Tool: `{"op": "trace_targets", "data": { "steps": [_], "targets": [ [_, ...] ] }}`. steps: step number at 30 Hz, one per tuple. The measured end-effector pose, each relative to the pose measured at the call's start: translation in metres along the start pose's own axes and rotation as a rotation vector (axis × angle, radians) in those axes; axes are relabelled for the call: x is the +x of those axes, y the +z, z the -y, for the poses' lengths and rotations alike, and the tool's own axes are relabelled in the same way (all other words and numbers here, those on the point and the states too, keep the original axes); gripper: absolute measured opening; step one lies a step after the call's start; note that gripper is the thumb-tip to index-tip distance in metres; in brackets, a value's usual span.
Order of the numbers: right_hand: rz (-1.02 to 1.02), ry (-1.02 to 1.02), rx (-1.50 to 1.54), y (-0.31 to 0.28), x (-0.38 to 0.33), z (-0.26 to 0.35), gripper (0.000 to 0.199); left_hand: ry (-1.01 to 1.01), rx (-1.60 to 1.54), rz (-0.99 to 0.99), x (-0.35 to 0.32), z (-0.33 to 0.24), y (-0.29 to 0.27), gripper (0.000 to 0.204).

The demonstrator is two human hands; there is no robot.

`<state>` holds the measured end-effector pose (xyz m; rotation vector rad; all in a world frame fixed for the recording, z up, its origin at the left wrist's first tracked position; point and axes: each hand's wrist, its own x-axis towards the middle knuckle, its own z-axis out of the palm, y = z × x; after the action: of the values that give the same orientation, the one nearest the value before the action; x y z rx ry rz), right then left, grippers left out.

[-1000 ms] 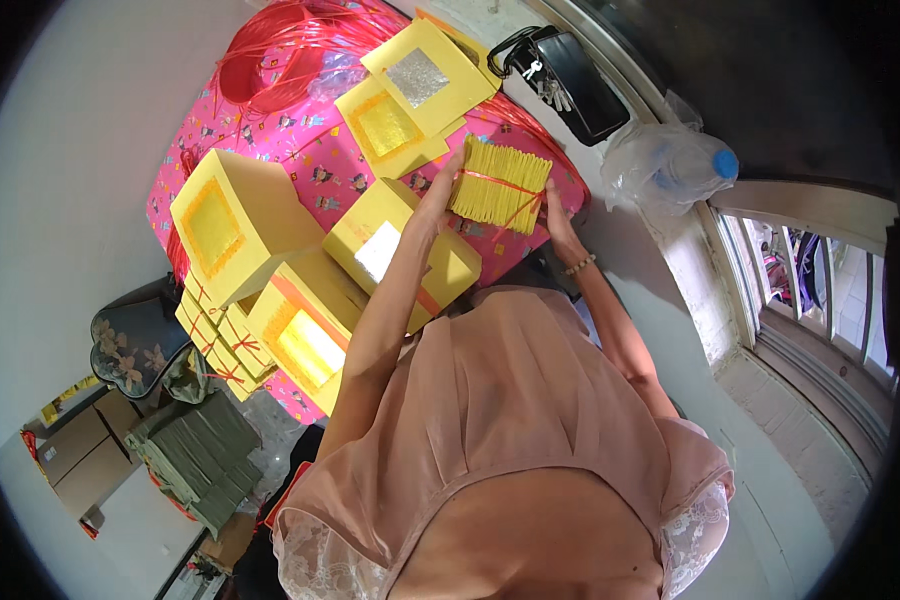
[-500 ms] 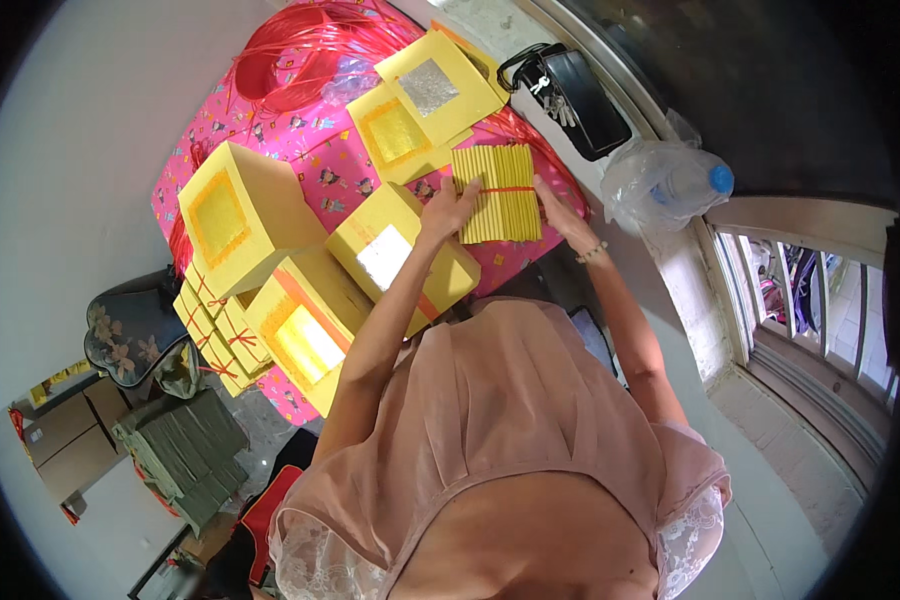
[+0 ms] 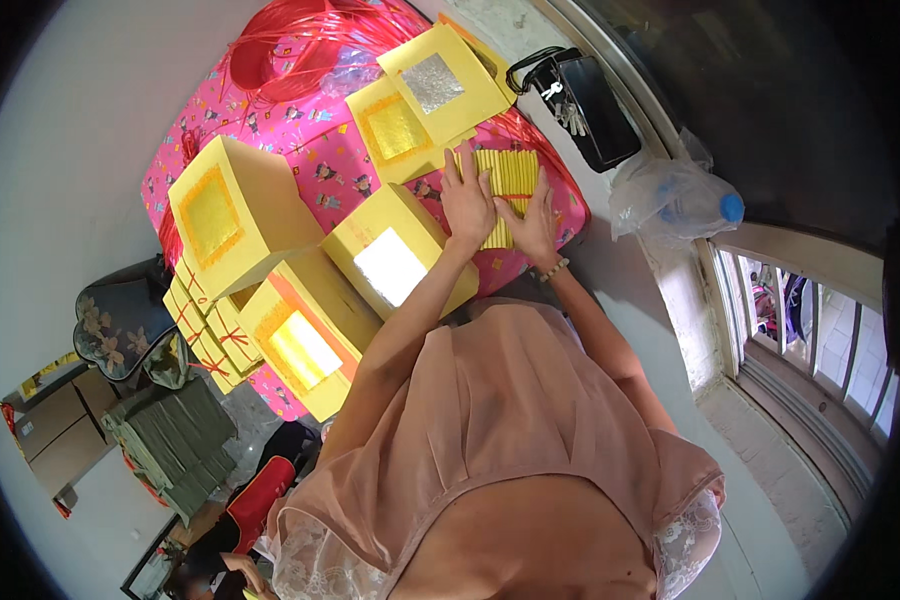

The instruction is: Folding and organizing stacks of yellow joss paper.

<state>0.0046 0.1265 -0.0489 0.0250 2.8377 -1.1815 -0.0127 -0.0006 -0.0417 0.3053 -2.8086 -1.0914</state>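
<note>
A flat bundle of yellow rolled-paper sticks (image 3: pixel 513 172) lies near the right edge of the pink table, with a red strip across its middle. My left hand (image 3: pixel 467 208) rests over the bundle's left part, palm down and fingers stretched out. Against its near right part lies my right hand (image 3: pixel 533 222), thumb and fingers spread; a beaded bracelet circles that wrist. Both hands cover some of the sticks and the strip. Just left of them is a yellow paper block (image 3: pixel 390 225) with a shiny foil square. Beyond the bundle are yellow sheets (image 3: pixel 460 65) with foil squares.
More yellow blocks (image 3: pixel 270 205) and red-tied packets (image 3: pixel 210 335) fill the table's left side. Red plastic strips (image 3: pixel 270 55) are coiled at the back. On the right ledge are keys, a black phone (image 3: pixel 595 105) and a bagged bottle (image 3: pixel 685 200). Another person (image 3: pixel 215 578) shows at lower left.
Both hands have moved from the bundle's two sides onto it, closer together. The bundle now lies flatter, its strip partly covered. Another person has come into view at lower left.
</note>
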Motion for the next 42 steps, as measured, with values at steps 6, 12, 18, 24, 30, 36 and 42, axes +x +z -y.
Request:
{"op": "trace_targets", "data": {
  "steps": [6,12,18,24,30,36,42],
  "targets": [
    [-0.019,0.088,0.05,-0.004,0.011,0.014,0.09,0.144,0.173,-0.016,0.0,0.0,0.001,0.056],
    [-0.068,0.083,-0.003,-0.002,0.009,0.01,0.083,0.129,-0.037,-0.021,0.0,-0.001,0.0,0.054],
    [-0.035,0.111,0.035,-0.004,0.011,0.009,0.082,-0.086,-0.304,0.056,0.0,-0.012,-0.009,0.065],
    [-0.027,0.052,0.176,0.003,0.021,-0.04,0.073,-0.265,-0.205,-0.091,-0.014,0.023,0.022,0.068],
    [0.3,0.136,0.629,-0.007,0.025,-0.029,0.049,-0.553,-0.19,0.052,-0.015,-0.005,-0.002,0.06],
    [0.334,0.357,0.68,-0.042,0.012,0.021,0.065,-0.669,-0.288,0.102,-0.016,-0.011,-0.006,0.071],
    [0.253,0.103,0.801,-0.077,0.012,0.067,0.054,-0.472,-0.593,-0.219,-0.02,-0.06,-0.064,0.063]
  ]
}}
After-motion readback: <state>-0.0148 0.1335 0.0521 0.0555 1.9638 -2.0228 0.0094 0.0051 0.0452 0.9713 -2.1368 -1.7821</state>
